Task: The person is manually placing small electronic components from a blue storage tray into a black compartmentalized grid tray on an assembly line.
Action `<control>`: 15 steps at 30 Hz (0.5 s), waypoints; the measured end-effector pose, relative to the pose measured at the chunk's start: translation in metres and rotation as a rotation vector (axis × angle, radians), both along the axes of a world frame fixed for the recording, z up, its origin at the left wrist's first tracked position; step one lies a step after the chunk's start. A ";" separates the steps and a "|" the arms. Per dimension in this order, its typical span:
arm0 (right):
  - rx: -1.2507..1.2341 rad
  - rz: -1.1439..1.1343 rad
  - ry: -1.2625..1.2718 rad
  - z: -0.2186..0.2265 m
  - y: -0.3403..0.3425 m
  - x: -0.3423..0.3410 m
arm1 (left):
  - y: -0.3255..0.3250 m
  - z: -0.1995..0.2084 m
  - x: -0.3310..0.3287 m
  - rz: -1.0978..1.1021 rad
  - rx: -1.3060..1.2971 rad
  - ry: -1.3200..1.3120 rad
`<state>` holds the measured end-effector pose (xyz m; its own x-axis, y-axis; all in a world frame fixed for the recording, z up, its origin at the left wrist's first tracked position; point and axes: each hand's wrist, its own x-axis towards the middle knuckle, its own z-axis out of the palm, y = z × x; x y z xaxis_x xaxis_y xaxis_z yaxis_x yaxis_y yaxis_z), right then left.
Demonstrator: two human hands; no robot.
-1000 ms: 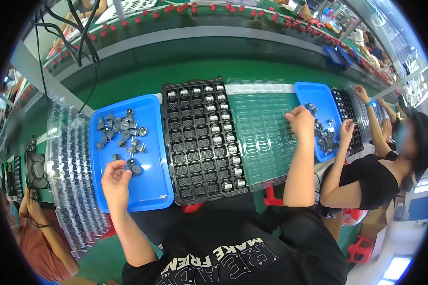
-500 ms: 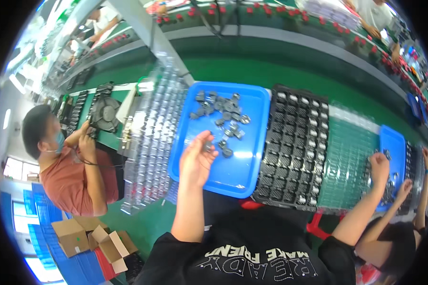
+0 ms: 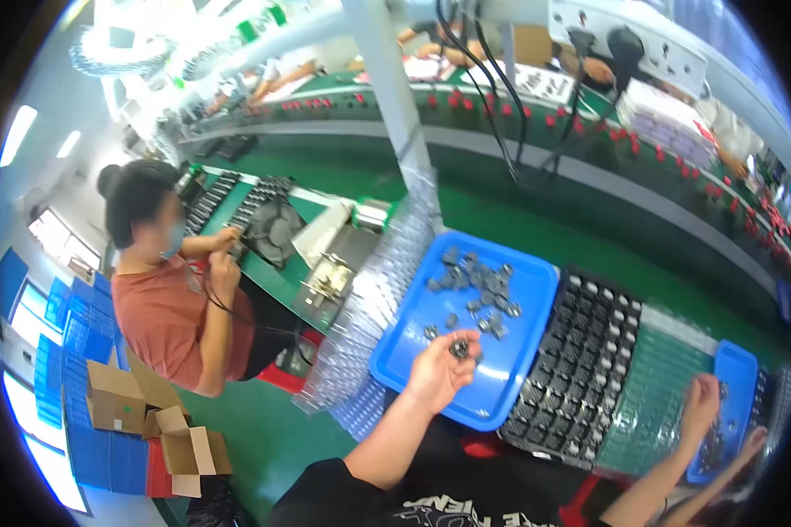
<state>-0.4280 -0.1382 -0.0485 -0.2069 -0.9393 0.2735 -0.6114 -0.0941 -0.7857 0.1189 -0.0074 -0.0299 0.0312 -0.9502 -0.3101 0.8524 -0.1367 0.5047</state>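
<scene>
My left hand (image 3: 441, 371) is over the near left part of a large blue tray (image 3: 511, 386). Its fingers are curled round a small dark round part (image 3: 460, 349) with a shiny face. Farther back in that tray lies a loose heap of similar grey-black parts (image 3: 479, 279). Off to the right, my right hand (image 3: 701, 406) hangs between a clear plastic blister tray (image 3: 655, 386) and a smaller blue tray (image 3: 736, 362). Its fingers are drawn together, and whatever they might hold is too small and blurred to make out.
A black compartment tray (image 3: 580, 369) with rows of parts adjoins the large blue tray. Stacked clear trays (image 3: 382, 294) stand on its left. A co-worker (image 3: 171, 290) works at the left bench beside a fan (image 3: 275, 233). Another person's hand (image 3: 751, 443) reaches near the small blue tray.
The whole view has tilted, so the trays sit lower and farther right in the picture. My left hand stays over the blue tray, and the round part in it shows more plainly.
</scene>
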 end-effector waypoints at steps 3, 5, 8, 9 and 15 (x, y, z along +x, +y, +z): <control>0.004 0.109 -0.401 0.046 0.022 0.109 | -0.003 0.018 -0.009 -0.059 -0.032 0.116; -0.021 0.285 -0.518 0.048 0.035 0.158 | -0.005 0.036 -0.021 -0.095 -0.144 0.063; 0.061 0.479 -0.646 0.075 0.061 0.233 | -0.001 0.041 -0.031 -0.147 -0.229 0.027; 0.093 0.531 -0.707 0.080 0.069 0.247 | 0.000 0.045 -0.034 -0.170 -0.244 -0.108; -0.137 0.728 -0.469 0.103 0.101 0.284 | 0.017 0.064 -0.059 -0.107 -0.344 -0.391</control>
